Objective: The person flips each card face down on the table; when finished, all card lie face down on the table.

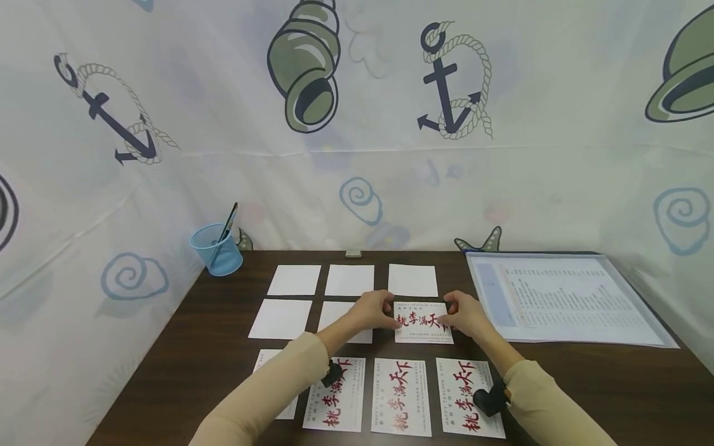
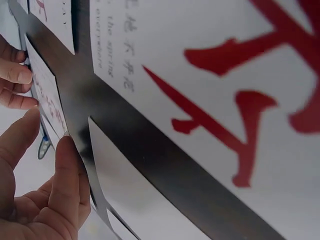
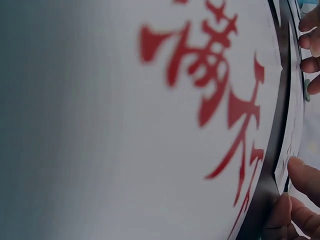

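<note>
Both hands are at a white card (image 1: 418, 335) with red calligraphy, which lies horizontally in the middle row, at that row's right end. My left hand (image 1: 372, 311) pinches its left edge, while my right hand (image 1: 468, 317) pinches the right edge with the thumb over the printed face. In the left wrist view the left fingertips (image 2: 65, 155) are right at the card's corner. The right wrist view has the right thumb (image 3: 302, 172) on the card's near end. Below the hands, similar printed cards (image 1: 400, 406) lie turned sideways in a front row, partly covered by the left sleeve.
Blank white cards (image 1: 350, 280) lie in rows behind and to the left. A blue cup (image 1: 224, 260) with pens stands at the back left corner. A large printed sheet (image 1: 569, 297) covers the table's back right. A patterned cloth (image 1: 390, 186) hangs behind the dark table (image 1: 184, 365).
</note>
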Demonstrator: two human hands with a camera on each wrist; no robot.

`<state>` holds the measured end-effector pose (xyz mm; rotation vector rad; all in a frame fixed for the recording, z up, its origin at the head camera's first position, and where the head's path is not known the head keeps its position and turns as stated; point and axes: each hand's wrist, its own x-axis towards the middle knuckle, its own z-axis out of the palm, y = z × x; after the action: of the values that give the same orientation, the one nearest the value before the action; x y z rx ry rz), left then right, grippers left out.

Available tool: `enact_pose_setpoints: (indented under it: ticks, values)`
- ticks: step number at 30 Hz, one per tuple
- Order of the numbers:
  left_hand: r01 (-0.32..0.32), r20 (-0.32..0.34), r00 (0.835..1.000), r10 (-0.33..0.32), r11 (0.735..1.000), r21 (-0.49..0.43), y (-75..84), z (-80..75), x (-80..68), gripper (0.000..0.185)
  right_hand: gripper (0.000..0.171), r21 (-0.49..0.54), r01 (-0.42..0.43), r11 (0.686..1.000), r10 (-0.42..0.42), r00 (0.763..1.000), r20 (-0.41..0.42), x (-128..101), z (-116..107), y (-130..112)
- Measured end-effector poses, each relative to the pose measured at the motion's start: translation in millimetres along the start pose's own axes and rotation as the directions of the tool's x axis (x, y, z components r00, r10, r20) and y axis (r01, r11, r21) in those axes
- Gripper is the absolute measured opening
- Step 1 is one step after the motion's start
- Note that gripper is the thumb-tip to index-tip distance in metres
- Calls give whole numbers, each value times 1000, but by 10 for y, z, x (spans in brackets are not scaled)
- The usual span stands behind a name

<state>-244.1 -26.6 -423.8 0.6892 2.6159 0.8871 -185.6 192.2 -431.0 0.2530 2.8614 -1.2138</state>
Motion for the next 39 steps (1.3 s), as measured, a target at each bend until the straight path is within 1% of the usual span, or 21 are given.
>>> enact_pose_setpoints:
  ticks: [4,7,9,15,21,24,28,32,39]
  values:
    - [-14,0,1000,14,999,50,15,39,45,65,48,-57,13,998,-14,1000,-15,33,15,12]
    - [-16,-3,1000,16,997,75,20,59,65,61,44,-73,34,997,-35,999,-17,40,14,5]
    - [-5,-5,1000,6,996,87,24,69,77,60,43,-79,53,995,-55,998,-14,44,9,5]
    - [22,-2,1000,-22,994,105,74,60,104,54,42,-86,69,994,-69,998,1,85,-9,20]
    - [31,9,999,-32,993,117,108,62,138,57,42,-88,65,994,-65,998,9,130,-28,47]
    - [34,9,999,-35,993,113,112,64,155,55,40,-93,79,993,-78,997,13,141,-43,52]
    - [44,10,999,-46,993,107,111,68,179,60,39,-78,87,993,-86,996,11,156,-54,70]
    - [47,8,999,-48,993,108,107,76,199,67,36,-37,86,996,-86,996,-11,176,-51,95]
    - [36,-28,999,-34,996,77,104,105,213,66,30,16,80,997,-79,996,-48,216,-69,113]
